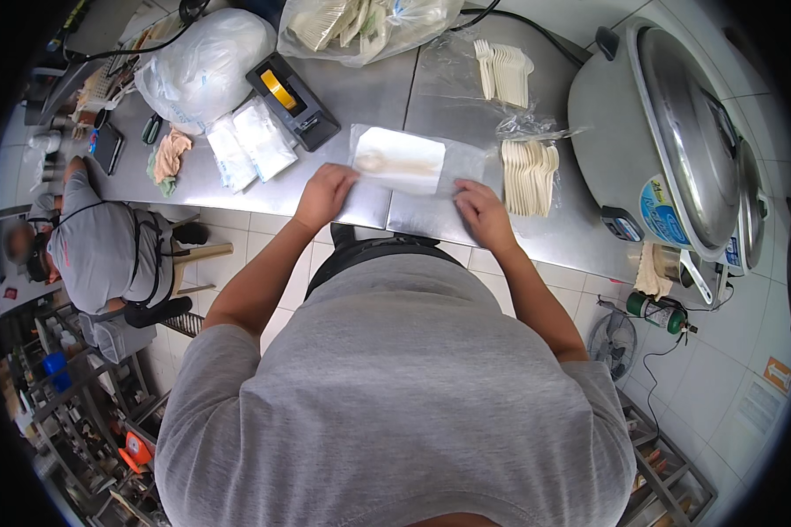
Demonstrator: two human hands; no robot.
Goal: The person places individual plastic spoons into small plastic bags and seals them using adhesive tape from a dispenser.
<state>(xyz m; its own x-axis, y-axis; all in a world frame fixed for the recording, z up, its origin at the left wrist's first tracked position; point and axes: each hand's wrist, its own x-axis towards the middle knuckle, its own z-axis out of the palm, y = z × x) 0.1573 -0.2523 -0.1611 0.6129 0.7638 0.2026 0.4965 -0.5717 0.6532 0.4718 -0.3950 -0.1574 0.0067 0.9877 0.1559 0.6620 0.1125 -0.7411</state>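
A clear plastic bag [465,158] lies across the front of the steel table, with a white paper napkin [402,148] inside. A pale, blurred utensil shape [376,163] shows against the napkin; its exact kind is hard to make out. My left hand [329,191] pinches the bag's lower left corner. At the lower right edge, my right hand [480,209] has the plastic between its fingertips. Just right of that hand lies a row of cream disposable spoons [530,178]. Farther back is a stack of cream disposable forks [504,72] on clear plastic.
A black tape dispenser [293,102], white packets [254,141], cloths [170,158] and a full plastic bag [204,66] occupy the table's left. A large lidded metal cooker [633,132] stands right. Another person [105,244] sits at far left. The steel table's front edge [422,234] is near my waist.
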